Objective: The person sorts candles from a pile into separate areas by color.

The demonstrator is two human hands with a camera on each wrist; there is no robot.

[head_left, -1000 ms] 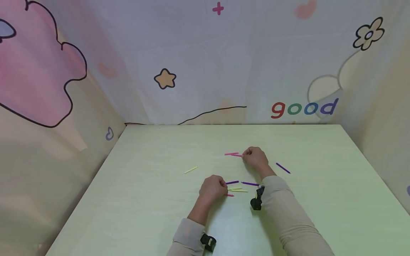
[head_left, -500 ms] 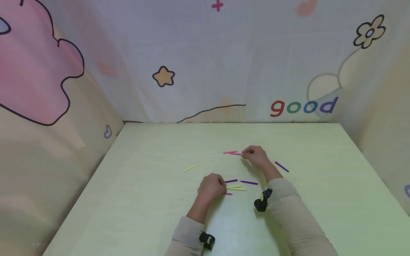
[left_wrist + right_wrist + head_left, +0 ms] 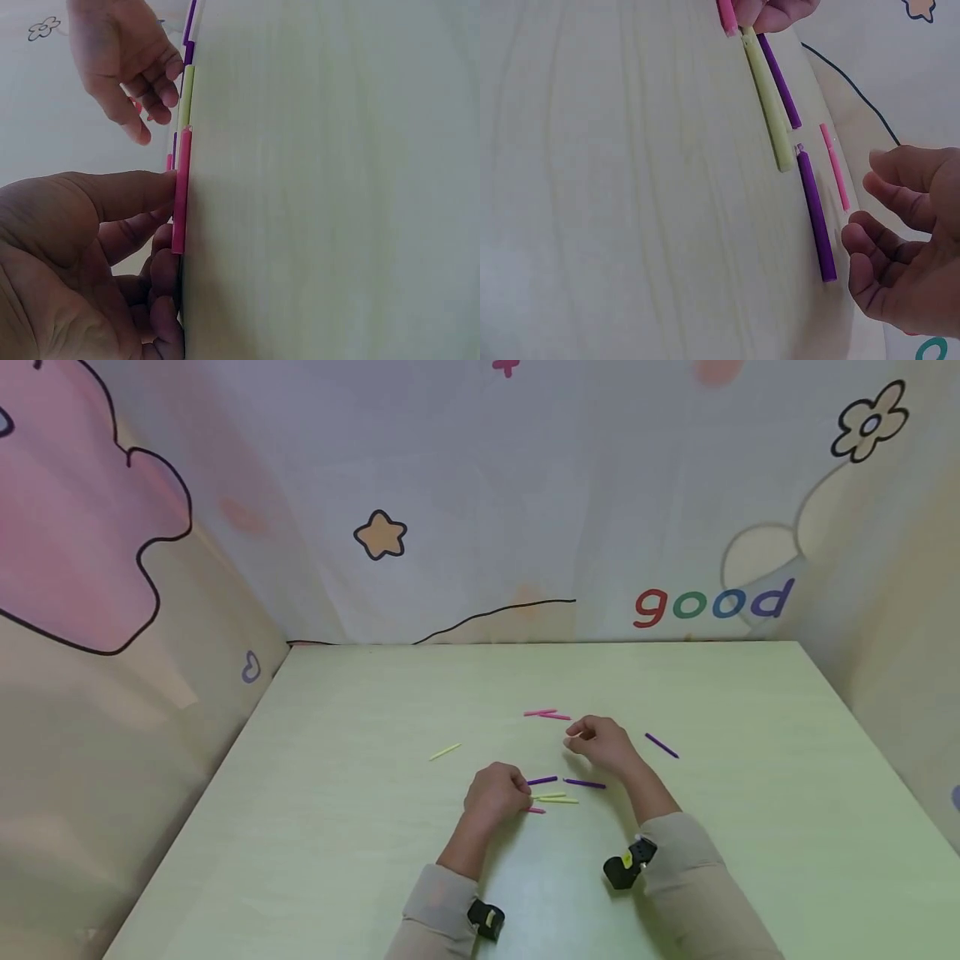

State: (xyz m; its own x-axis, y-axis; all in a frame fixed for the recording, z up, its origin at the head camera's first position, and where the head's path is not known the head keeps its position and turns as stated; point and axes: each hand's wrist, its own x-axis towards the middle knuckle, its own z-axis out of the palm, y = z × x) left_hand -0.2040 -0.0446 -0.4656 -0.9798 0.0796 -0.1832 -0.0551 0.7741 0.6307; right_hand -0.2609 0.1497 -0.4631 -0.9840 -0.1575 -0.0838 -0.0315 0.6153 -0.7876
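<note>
Short thin coloured sticks lie on the table. My left hand (image 3: 497,795) rests there with thumb and index finger pinching the near end of a yellow stick (image 3: 769,105). Against its thumb, in the left wrist view, lies a pink stick (image 3: 181,191). Two purple sticks (image 3: 542,781) (image 3: 585,783) lie just beyond the yellow ones. My right hand (image 3: 602,746) hovers with loosely bent fingers, thumb apart from the index finger, holding nothing. Slightly beyond it a pair of pink sticks (image 3: 555,717) lies touching or nearly so.
A lone yellow stick (image 3: 445,752) lies left of the group, and a purple stick (image 3: 662,745) slants to the right of my right hand. The pale table (image 3: 337,843) ends at a printed cloth backdrop (image 3: 480,527).
My right hand has let go of the nearer pink stick and drawn back towards me. That stick stays beside the other pink one. The left hand keeps its place.
</note>
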